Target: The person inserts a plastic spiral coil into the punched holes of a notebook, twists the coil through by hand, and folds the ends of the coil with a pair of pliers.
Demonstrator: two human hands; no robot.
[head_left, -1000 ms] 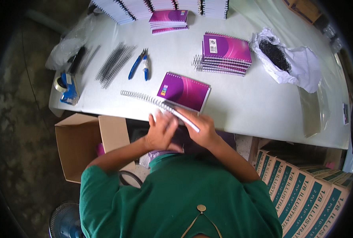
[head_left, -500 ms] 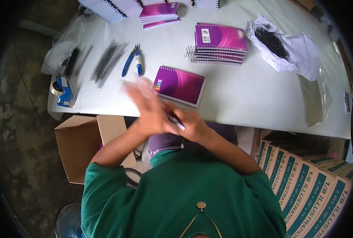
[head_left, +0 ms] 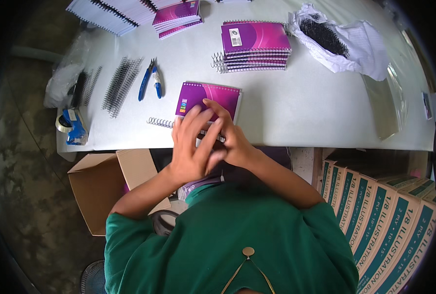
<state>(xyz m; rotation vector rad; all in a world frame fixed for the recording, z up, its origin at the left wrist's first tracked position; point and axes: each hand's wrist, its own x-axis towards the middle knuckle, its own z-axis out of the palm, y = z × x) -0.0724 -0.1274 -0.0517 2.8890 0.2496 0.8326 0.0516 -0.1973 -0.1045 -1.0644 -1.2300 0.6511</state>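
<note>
My right hand (head_left: pixel 232 139) is closed around a small notebook (head_left: pixel 212 135) at the table's front edge; hands cover most of the notebook. Over it lies my left hand (head_left: pixel 191 147), its fingers spread and slightly blurred. A metal spiral coil (head_left: pixel 160 122) sticks out to the left from under my left fingers. Whether the coil is threaded into the held notebook is hidden. Just beyond my hands, a purple notebook (head_left: pixel 208 93) with punched holes along its far edge lies flat, and my right index finger overlaps it in view.
Blue-handled pliers (head_left: pixel 144 83) and a blue-and-white cutter (head_left: pixel 157 84) lie left, beside loose coils (head_left: pixel 120 90) and a tape dispenser (head_left: pixel 75 127). Stacked purple notebooks (head_left: pixel 254 39) and white paper holding black coils (head_left: pixel 326 36) stand farther back. An open carton (head_left: pixel 93 191) sits below left.
My left hand has moved right and down over the held notebook, fingers spread. Both hands are now nearer the table, and the spiral coil shows clearly. The view has shifted slightly.
</note>
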